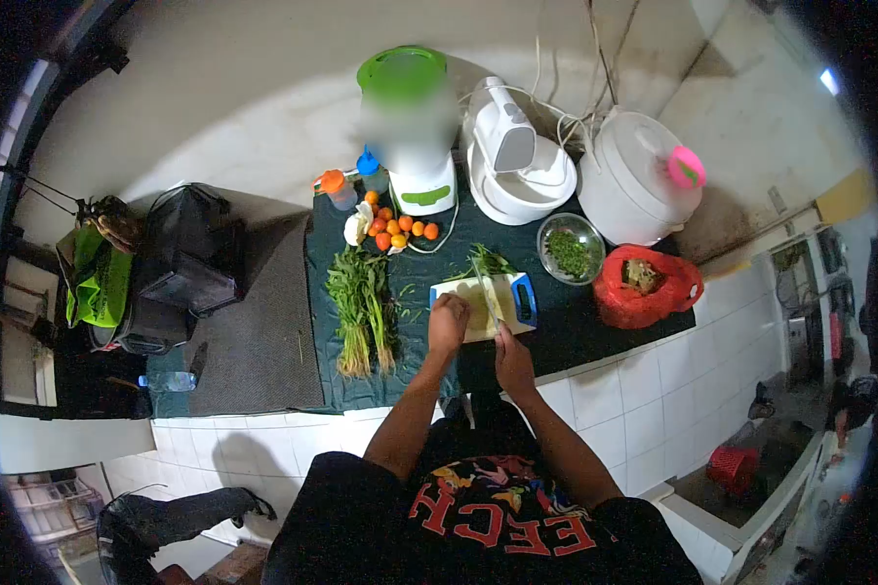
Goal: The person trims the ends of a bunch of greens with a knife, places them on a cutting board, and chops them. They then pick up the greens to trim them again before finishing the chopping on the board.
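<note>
My right hand (513,363) grips a knife (487,292), its blade slanting up and away across the cutting board (509,297). The board is pale with blue ends. My left hand (448,324) rests at the board's left side with fingers curled in; what they hold, if anything, is hidden. Cut green leaves (493,260) lie at the board's far edge, near the knife tip. To the left, bunches of leafy greens with roots (363,302) lie on the dark green cloth (424,366). Chopped greens fill a clear bowl (571,250) to the right.
Tomatoes (398,241) and garlic (358,224) lie behind the greens. At the back stand a green-lidded white appliance (421,185), a stand mixer (517,161) and a large white container (639,175). A red plastic bag (644,288) sits right; a water bottle (169,381) lies far left.
</note>
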Tool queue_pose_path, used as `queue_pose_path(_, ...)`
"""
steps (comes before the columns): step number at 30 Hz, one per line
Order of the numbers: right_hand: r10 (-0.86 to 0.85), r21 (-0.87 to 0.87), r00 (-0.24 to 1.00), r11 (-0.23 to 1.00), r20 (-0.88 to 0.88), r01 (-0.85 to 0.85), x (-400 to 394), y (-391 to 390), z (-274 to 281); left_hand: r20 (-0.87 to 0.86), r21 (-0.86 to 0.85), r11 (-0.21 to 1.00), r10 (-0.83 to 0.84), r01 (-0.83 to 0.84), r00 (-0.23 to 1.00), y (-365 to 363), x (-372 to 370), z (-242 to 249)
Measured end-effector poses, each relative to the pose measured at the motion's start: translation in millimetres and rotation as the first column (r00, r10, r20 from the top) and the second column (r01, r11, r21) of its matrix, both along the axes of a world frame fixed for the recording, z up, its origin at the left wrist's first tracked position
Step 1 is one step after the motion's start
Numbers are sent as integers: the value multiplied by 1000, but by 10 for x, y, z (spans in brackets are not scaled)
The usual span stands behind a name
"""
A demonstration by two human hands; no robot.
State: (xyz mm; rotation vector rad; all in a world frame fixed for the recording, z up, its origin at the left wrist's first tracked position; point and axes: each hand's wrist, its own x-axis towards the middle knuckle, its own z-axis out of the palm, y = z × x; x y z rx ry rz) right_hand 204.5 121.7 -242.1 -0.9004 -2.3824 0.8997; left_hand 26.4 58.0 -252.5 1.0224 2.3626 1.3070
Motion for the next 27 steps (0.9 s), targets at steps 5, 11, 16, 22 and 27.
queue_pose_path(5,148,-104,989,984,20,-146,207,-35,-35,-181,42,996,79,-73,980,156,-414,-91)
queue_pose_path(11,238,-277,944,945,228,-171,287,37,201,-224,-196,981,-59,15,973,354,-712,-214)
queue_pose_path(16,210,-158,957,971,198,-180,479,363,35,-159,-410,890,-286,200,945,482,-890,-260)
queue_pose_path(22,276,-220,928,950,250,-223,751,590,193,-163,-444,872,-304,205,939,552,-985,-384)
queue_pose_path(27,330,-362,919,901,215,-239,999,718,167,-230,-411,835,-483,366,845,557,-1166,-255)
